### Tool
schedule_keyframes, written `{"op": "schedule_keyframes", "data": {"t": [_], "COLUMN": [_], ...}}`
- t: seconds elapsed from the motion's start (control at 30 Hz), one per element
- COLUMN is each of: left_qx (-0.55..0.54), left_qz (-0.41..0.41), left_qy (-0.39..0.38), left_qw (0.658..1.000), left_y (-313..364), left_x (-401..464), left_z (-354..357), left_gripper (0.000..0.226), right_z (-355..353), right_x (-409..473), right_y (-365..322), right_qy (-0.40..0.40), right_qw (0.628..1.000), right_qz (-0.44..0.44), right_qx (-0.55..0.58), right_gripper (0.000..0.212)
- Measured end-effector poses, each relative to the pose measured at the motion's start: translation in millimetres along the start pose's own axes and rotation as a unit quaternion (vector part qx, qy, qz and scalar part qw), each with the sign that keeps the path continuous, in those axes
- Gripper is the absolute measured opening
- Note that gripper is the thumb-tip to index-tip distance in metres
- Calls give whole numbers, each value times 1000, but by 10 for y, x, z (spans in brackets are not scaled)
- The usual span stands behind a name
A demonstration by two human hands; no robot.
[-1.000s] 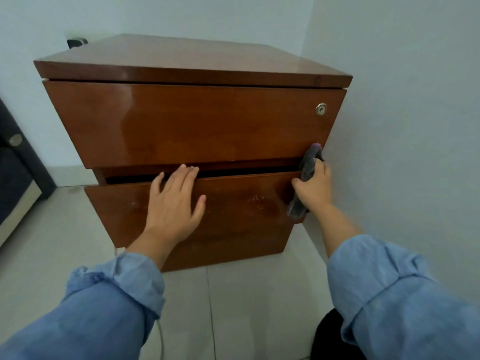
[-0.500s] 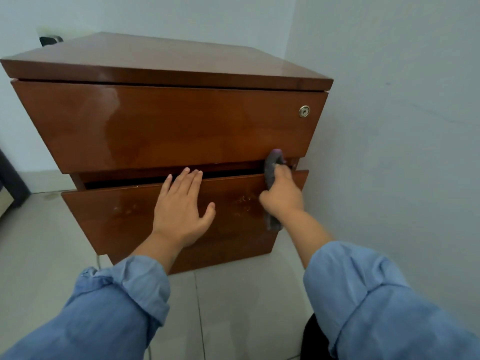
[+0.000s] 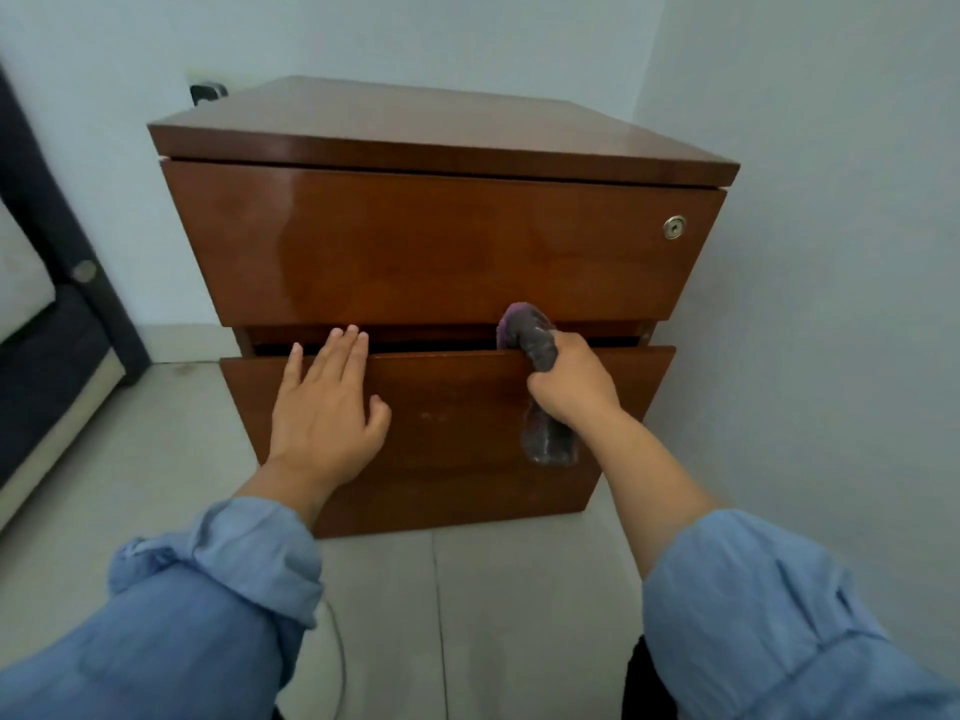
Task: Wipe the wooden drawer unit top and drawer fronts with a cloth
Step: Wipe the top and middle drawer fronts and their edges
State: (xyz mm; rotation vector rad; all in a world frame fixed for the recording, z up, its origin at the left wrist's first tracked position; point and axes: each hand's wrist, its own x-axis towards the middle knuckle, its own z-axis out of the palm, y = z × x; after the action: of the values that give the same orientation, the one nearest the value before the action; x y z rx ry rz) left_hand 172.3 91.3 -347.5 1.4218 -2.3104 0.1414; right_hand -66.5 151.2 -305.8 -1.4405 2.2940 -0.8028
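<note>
Inside of the lower drawer [image 3: 457,407] hidden; only a dark gap shows along its top edge, under the upper drawer [image 3: 441,246]. The lowest front of the drawer unit [image 3: 441,137] is partly screened by both forearms, so whether it is a third drawer or a plinth cannot be told. Two drawer fronts counted, one round lock [image 3: 674,227] at the upper front's right end, one cloth [image 3: 540,387], two hands. Left hand [image 3: 327,413] lies flat on the lower drawer front, fingers straight, tips reaching its top edge, holding nothing. Right hand [image 3: 571,387] grips the grey-purple cloth bunched, right of centre on the same front; cloth's top pokes into the gap, its tail hangs below the fist. Unit's right side stands close to the wall [image 3: 831,252]; open tiled floor [image 3: 130,459] to its left, dark furniture [image 3: 47,252] cut off at frame edge.
</note>
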Motion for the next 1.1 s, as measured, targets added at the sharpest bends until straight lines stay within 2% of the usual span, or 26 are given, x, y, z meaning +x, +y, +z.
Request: {"op": "schedule_keyframes", "data": {"t": [0.1, 0.23, 0.33, 0.5, 0.57, 0.63, 0.7, 0.77, 0.8, 0.87, 0.93, 0.97, 1.1], "left_qx": [22, 45, 59, 43, 48, 42, -2, -90, -150, -272, -394, -433, -511], "left_qz": [-47, -46, -46, -56, -63, -91, -132, -194, -222, -254, -286, -300, -333], "left_qy": [-34, -120, -188, -222, -226, -214, -185, -139, -115, -75, -44, -31, -36], "left_qw": [998, 991, 979, 973, 971, 972, 974, 967, 957, 925, 873, 849, 791], "left_y": [-137, -249, -290, -266, -271, -316, -418, -545, -599, -631, -625, -632, -763], "left_x": [-81, -32, 46, 49, 38, 27, -13, -66, -88, -131, -158, -175, -220], "left_z": [-56, -221, -344, -467, -526, -596, -578, -541, -517, -492, -481, -462, -300], "left_gripper": [75, 79, 87, 88, 86, 85, 84, 81, 74, 51, 37, 35, 41], "right_z": [195, 477, 695, 845, 809, 665, 487, 401, 408, 492, 640, 720, 1014], "right_x": [-14, -127, -238, -353, -328, -249, -195, -177, -184, -245, -337, -374, -454], "right_y": [-62, -286, -542, -1019, -1092, -1135, -1149, -1125, -1095, -1051, -1043, -1054, -1247], "right_qy": [-6, 3, -25, -116, -173, -187, -125, -60, -46, -59, -96, -102, -115], "right_qw": [996, 989, 983, 975, 969, 977, 992, 998, 998, 998, 993, 991, 983], "right_qz": [-9, -16, -29, -91, -104, -72, -25, 5, 16, 28, 2, -20, -95], "right_qx": [-93, -148, -178, -168, -139, -78, 0, 32, 30, -7, -68, -88, -103], "right_gripper": [61, 67, 78, 78, 75, 64, 45, 31, 31, 45, 64, 68, 71]}}
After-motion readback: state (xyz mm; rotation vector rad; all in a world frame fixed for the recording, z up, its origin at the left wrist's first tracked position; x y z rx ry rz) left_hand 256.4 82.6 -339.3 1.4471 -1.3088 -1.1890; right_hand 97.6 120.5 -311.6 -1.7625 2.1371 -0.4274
